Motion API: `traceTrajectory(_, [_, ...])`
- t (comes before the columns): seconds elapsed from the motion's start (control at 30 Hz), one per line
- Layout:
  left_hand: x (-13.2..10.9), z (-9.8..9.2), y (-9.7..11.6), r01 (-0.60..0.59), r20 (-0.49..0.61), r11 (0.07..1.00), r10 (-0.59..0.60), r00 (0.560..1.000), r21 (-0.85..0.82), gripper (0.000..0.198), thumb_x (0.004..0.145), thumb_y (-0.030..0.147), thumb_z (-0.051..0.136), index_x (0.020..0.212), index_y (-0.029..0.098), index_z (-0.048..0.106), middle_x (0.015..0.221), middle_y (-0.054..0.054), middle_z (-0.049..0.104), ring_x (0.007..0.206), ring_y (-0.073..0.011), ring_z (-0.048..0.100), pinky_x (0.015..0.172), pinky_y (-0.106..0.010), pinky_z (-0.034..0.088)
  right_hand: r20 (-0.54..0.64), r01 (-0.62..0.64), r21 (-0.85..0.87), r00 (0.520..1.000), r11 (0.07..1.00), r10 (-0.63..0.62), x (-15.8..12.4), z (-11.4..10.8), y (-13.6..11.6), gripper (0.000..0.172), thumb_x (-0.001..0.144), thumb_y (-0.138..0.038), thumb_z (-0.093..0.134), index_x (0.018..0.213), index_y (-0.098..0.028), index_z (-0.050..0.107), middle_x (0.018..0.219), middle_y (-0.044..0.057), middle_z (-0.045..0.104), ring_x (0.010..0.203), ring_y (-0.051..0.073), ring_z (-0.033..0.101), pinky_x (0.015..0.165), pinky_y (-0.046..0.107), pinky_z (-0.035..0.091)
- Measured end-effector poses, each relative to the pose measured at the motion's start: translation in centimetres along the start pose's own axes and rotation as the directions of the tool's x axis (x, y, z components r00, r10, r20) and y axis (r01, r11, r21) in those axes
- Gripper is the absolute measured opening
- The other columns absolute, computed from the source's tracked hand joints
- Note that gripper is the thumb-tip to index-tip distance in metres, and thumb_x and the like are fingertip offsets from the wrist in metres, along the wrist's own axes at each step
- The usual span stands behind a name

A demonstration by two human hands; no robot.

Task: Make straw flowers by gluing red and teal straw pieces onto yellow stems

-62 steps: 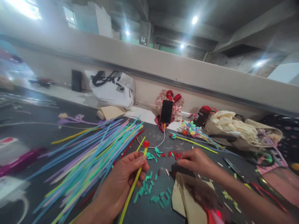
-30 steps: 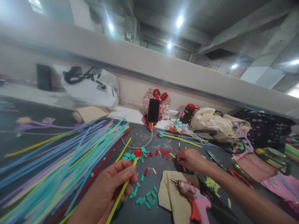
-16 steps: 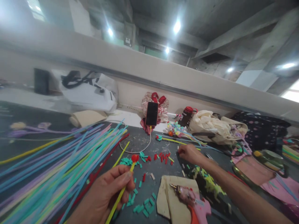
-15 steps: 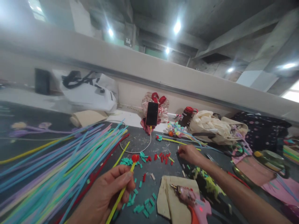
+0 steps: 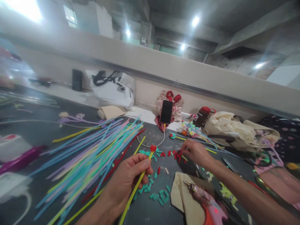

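Observation:
My left hand (image 5: 137, 170) is closed round a yellow pipe cleaner (image 5: 135, 189), held slanting up with a round red tip (image 5: 153, 148) at its upper end. My right hand (image 5: 194, 152) reaches across to the small red cut pieces (image 5: 177, 155), fingers bent down and pinched together at their edge. Whatever lies between those fingertips is hidden. Teal cut pieces (image 5: 161, 196) are scattered near the left hand. Below the right forearm, a pink glue gun (image 5: 203, 198) with a red light rests on a beige board (image 5: 177, 192).
Long pastel pipe cleaners (image 5: 93, 159) spread over the left of the dark table. A phone (image 5: 166, 112) on a cable leans at the back, near a dark bottle (image 5: 202, 116) and finished-looking colourful flowers (image 5: 191, 128). A cloth bag (image 5: 234, 128) stands right; a white bag (image 5: 112, 89) stands back left.
The view has turned left, so the scene sits farther right. My right hand has moved left over the table to the red pieces. My left hand still holds the yellow pipe cleaner.

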State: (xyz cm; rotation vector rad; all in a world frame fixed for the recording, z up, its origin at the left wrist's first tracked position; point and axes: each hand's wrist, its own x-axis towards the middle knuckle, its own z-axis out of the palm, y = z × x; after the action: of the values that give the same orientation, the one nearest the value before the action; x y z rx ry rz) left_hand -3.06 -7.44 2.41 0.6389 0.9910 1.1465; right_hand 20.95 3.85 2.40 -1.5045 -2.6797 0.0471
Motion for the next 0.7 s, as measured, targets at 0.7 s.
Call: traceTrajectory(0.7, [-0.3, -0.8, 0.2, -0.073, 0.044, 0.995, 0.075, 0.996, -0.062, 0.019, 0.071, 0.029, 0.059, 0.061, 0.016, 0.050, 0.055, 0.004, 0.055, 0.041, -0.0022, 0.044, 0.038, -0.011, 0.029, 0.046, 0.232, 0.071, 0.971, 0.970, -0.235, 3.3, 1.5, -4.8, 0.014, 0.077, -0.014, 0.046, 0.084, -0.017, 0.058, 0.081, 0.002, 0.063, 0.073, 0.012, 0.056, 0.061, 0.019, 0.036])
